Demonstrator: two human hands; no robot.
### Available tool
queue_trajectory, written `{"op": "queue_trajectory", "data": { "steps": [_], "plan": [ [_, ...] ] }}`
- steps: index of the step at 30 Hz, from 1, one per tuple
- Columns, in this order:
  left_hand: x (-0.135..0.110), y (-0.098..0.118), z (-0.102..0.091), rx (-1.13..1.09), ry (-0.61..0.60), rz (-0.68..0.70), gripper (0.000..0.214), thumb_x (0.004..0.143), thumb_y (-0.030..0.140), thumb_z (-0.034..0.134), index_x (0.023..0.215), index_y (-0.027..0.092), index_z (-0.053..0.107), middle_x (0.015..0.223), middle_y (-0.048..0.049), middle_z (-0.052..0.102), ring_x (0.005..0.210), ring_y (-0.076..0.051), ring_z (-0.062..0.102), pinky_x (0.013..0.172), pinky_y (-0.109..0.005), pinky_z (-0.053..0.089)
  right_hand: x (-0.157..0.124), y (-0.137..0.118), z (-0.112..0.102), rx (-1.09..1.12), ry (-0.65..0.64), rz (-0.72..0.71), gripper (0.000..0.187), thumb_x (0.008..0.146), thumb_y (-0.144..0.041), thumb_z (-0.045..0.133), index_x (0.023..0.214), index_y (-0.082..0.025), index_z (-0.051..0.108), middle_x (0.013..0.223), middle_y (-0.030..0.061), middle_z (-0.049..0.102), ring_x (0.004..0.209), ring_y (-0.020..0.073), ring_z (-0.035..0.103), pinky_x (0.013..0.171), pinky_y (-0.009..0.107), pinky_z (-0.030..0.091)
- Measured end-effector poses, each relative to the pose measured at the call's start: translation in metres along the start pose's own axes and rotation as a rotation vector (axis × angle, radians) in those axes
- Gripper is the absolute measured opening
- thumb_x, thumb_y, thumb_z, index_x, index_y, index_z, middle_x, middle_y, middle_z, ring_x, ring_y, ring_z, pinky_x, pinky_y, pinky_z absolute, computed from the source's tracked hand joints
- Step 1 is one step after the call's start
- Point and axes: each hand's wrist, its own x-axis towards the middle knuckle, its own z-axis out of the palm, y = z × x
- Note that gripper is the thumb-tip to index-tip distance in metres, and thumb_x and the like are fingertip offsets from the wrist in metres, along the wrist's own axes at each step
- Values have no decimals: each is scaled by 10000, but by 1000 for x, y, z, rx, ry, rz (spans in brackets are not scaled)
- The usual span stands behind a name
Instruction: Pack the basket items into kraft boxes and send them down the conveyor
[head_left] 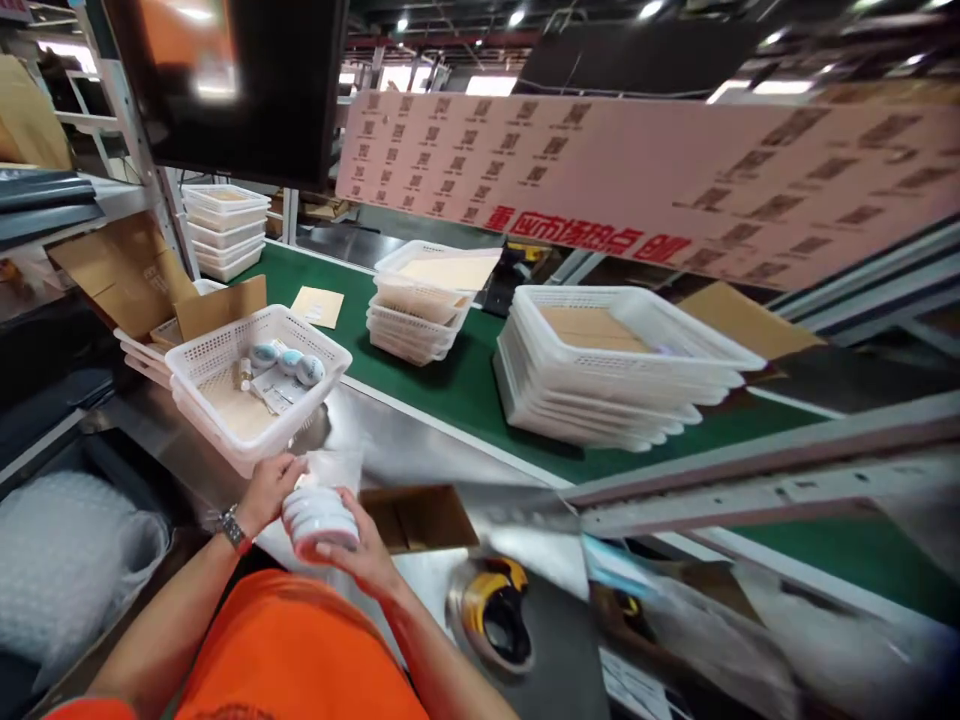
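Between my two hands is a stack of round white containers [321,512] with a pinkish one at the near end. My left hand [271,490], with a watch on its wrist, closes on the stack's left side; its fingertips also meet a clear plastic bag [334,466] at the far end. My right hand [369,548] wraps the right side, thumb across the near end. Just beyond stands a white plastic basket [259,440], holding several round pale-blue-topped items [291,362], a small bottle [245,375] and a printed packet [274,390].
An open cardboard box [420,518] and a tape dispenser [495,615] lie right of my hands. Stacked white baskets [577,400] and a smaller stack [412,335] stand on the green conveyor [352,350]. A pink code board [630,170] hangs above; bubble wrap [67,570] sits left.
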Motion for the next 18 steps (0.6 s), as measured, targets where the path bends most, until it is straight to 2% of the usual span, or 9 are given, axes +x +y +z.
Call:
{"op": "queue_trajectory", "data": {
  "steps": [3,5,6,8,10,12,15,16,18],
  "plan": [
    [4,-22,21,-3,-41,-76,545,969,608,475,743,175,718,668,-19,680,669,-179,598,650,-282,415,3,32,-10,-135,330,-1,694,719,-671,894,1176,-214,640,1039,57,754,929,251,709,864,376,591],
    [0,-34,33,18,-74,-104,543,964,605,478,757,172,730,648,-12,663,655,-179,592,642,-284,406,3,49,-19,-248,450,-10,652,776,-611,866,1225,-206,622,1086,81,763,978,275,722,887,402,597],
    [-3,-39,39,24,-83,-109,547,970,607,471,755,173,727,629,-4,644,641,-178,585,633,-283,398,2,56,-22,-306,465,-28,632,799,-573,853,1254,-206,614,1107,91,767,992,283,728,894,412,601],
    [-9,-47,49,33,-59,-118,559,995,607,441,731,184,694,583,12,594,612,-173,573,618,-281,383,-2,66,-28,-430,400,-111,586,850,-479,805,1328,-212,596,1157,105,770,1013,289,736,912,427,605],
    [-14,-53,56,56,-6,-123,573,1027,598,399,708,195,652,561,18,564,599,-169,576,623,-280,380,-4,73,-31,-562,270,-221,587,871,-367,752,1407,-218,567,1227,120,758,1049,291,735,944,431,599],
    [-16,-59,61,101,37,-116,578,1052,576,372,715,196,648,585,5,591,612,-167,589,635,-280,377,-2,77,-31,-702,118,-256,602,855,-270,715,1432,-213,556,1276,134,741,1081,292,729,964,416,586],
    [-19,-69,63,196,38,-92,572,1075,547,376,782,185,709,667,-34,683,652,-174,616,651,-283,373,7,78,-26,-933,-104,-126,628,775,-165,723,1386,-201,583,1290,141,737,1112,300,717,969,380,560],
    [-20,-73,64,222,15,-88,570,1082,538,378,816,183,735,686,-46,709,658,-179,628,654,-285,376,10,78,-22,-1001,-139,-65,644,756,-144,723,1383,-194,585,1303,150,734,1134,306,712,979,377,551],
    [-21,-80,66,253,-51,-80,546,1092,517,394,912,186,790,744,-70,767,687,-192,672,668,-286,400,19,76,-16,-1090,-106,52,655,764,-121,699,1406,-165,577,1344,186,718,1188,318,702,1009,381,536]
  ]
}}
